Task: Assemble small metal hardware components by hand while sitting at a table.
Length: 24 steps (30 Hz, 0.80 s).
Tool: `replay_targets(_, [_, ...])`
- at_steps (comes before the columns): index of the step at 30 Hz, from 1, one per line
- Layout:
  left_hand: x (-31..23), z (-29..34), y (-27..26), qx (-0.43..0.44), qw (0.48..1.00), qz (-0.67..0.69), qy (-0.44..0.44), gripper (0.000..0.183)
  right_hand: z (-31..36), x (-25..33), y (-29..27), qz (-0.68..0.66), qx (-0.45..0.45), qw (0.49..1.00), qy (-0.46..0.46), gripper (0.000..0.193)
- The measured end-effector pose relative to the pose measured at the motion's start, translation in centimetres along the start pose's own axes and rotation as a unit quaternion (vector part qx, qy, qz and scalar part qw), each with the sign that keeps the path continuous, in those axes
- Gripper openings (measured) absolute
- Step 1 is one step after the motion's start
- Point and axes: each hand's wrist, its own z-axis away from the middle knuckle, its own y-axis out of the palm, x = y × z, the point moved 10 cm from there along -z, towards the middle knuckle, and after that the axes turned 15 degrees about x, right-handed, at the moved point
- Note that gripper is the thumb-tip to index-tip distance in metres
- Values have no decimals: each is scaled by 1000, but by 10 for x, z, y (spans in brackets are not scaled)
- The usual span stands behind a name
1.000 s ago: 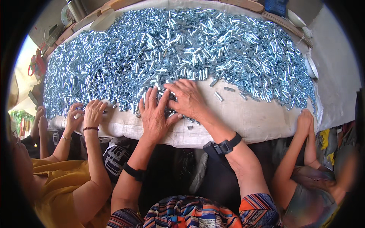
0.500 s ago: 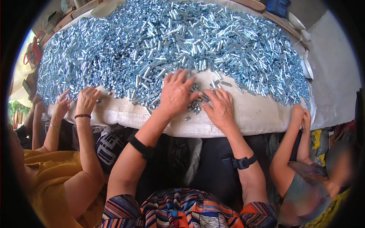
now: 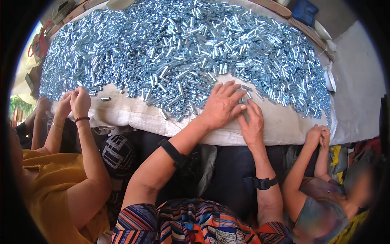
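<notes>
A broad heap of small shiny metal tubes (image 3: 174, 53) covers a pale cloth-topped table (image 3: 280, 122). My left hand (image 3: 222, 106) lies palm down at the heap's near edge, fingers stretched out over the cloth, its thumb toward my right hand. Close beside it on the right is my right hand (image 3: 252, 125), its fingers slightly bent and apart, thumb near the left thumb. A few loose tubes (image 3: 246, 88) lie just beyond the fingertips. What lies beneath both palms is hidden.
On the left, a person in a mustard top (image 3: 61, 183) has both hands together at the heap. At the right another person's hands (image 3: 317, 135) meet by the table edge. Wooden boards (image 3: 306, 30) border the far side, near a blue container (image 3: 304, 11) and white bowls (image 3: 322, 30).
My left hand has swept right, next to my right hand, which moved slightly right and nearer me. Loose tubes between them are no longer there. The left neighbour's hands have come together.
</notes>
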Motion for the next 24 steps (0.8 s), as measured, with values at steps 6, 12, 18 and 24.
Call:
replay_targets(6, [22, 22, -58, -116, 986, 90, -77, 32, -6, 30, 12, 83, 58, 993, -61, 33])
replay_targets(12, [41, 67, -100, -160, 958, 172, -163, 17, -20, -20, -16, -21, -17, 999, 42, 20])
replay_targets(18, [57, 126, -110, -80, 951, 133, -267, 9, -52, -58, -4, 126, 7, 987, 95, 15])
replay_targets(24, [56, 173, -79, -3, 955, 77, -287, 12, -46, -64, -11, 47, -15, 994, 94, 11])
